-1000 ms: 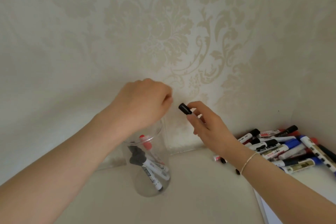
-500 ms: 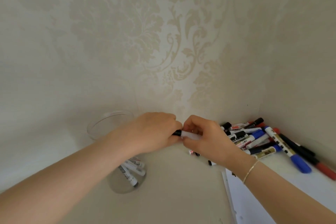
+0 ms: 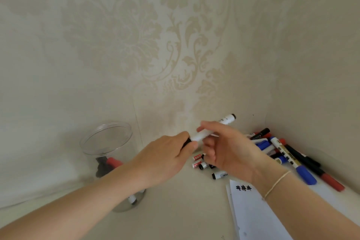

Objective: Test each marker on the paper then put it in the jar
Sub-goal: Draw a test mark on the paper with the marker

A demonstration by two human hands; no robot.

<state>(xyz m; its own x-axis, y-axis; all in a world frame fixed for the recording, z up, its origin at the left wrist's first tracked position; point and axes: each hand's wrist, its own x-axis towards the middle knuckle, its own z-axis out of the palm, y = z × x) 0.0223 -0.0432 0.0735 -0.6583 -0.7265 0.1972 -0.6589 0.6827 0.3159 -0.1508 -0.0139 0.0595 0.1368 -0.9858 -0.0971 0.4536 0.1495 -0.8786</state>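
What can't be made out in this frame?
- Cap end of the held marker: covered by the left hand, so cap on or off is unclear.
- Jar contents: lower part hidden behind the left forearm; count unknown.
- Paper: cut off by the bottom edge and crossed by the right arm; only one black scribble shows.
- Marker pile: partly behind the right hand; labels too small to read.

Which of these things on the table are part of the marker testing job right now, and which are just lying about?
In the job:
- white marker, held by both hands: left hand, right hand
- paper with black test marks
- clear jar, markers inside
- pile of untested markers

Lying about:
- patterned wallpaper
- thin bracelet
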